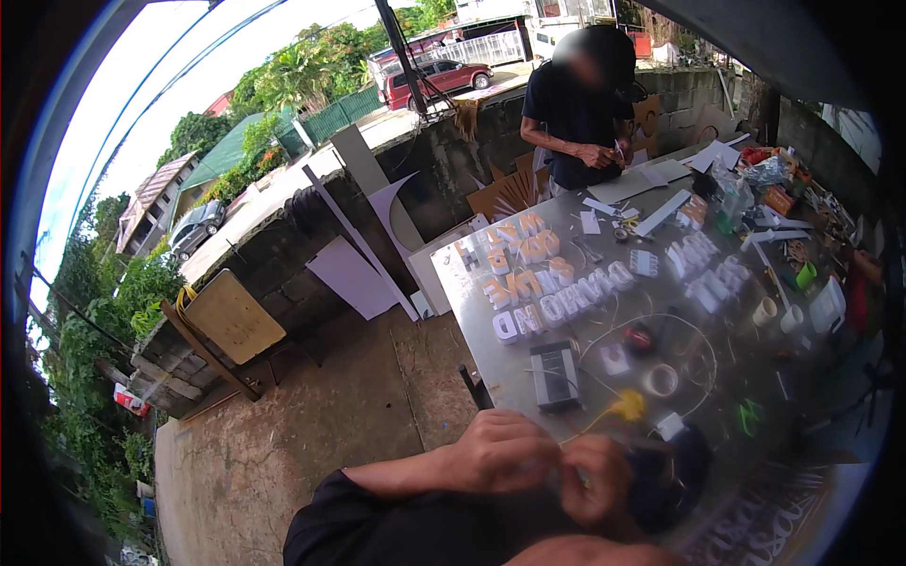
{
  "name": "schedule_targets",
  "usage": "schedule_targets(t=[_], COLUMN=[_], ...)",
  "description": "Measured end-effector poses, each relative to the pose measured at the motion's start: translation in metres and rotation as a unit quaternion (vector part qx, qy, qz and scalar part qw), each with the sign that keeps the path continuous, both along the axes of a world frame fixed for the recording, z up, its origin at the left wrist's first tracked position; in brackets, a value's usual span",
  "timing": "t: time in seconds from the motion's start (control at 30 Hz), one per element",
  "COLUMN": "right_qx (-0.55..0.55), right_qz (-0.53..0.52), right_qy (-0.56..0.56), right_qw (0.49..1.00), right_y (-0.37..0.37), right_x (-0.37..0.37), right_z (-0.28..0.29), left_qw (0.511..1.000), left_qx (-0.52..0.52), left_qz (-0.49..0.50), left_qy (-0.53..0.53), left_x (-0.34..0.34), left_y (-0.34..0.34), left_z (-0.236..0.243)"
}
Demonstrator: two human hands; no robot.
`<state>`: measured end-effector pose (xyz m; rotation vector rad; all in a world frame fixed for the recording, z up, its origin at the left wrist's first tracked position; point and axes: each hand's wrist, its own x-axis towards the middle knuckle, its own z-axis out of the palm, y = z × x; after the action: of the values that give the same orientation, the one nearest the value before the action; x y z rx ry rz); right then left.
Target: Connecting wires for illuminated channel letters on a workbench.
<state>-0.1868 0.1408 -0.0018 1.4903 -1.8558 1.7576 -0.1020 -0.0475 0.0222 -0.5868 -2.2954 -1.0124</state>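
Observation:
My left hand [505, 453] and my right hand [596, 479] are held close together in front of me, at the near edge of the metal-topped table [472, 297]. Both have their fingers pinched. Whatever lies between the fingertips is too small and blurred to name. Just beyond the hands are a bright yellow object [628, 406] with a thin yellow wire and a small white block [670, 426]. A grey and black box [554, 377] with a ribbed side sits past my left hand. A roll of tape [662, 380] lies farther right.
Rows of raised white letters [557, 307] stand mid-table. Near them are a red and black tool [639, 337] and a loop of thin wire [703, 330]. Across the table a person [580, 118] handles something small. Clutter [783, 198] fills the far right; boards [354, 274] lean against the wall.

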Motion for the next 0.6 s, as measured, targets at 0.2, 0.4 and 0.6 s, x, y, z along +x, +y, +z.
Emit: schedule_targets(t=[0.2,0.4,0.6], right_qx=[0.022,0.019,0.02], right_qz=[0.012,0.008,-0.009], right_qy=[0.045,0.036,0.057], right_qw=[0.999,0.999,0.998], right_y=[0.0,-0.001,-0.002], right_x=[-0.002,0.001,0.004], right_z=[0.001,0.0,-0.003], left_qw=[0.998,0.995,0.99], left_qx=[-0.032,-0.031,0.06], left_qz=[-0.023,-0.072,-0.08], left_qy=[-0.051,-0.054,-0.101], left_x=[0.0,-0.003,0.002], left_y=[-0.003,-0.009,-0.005], left_z=[0.013,0.011,0.002])
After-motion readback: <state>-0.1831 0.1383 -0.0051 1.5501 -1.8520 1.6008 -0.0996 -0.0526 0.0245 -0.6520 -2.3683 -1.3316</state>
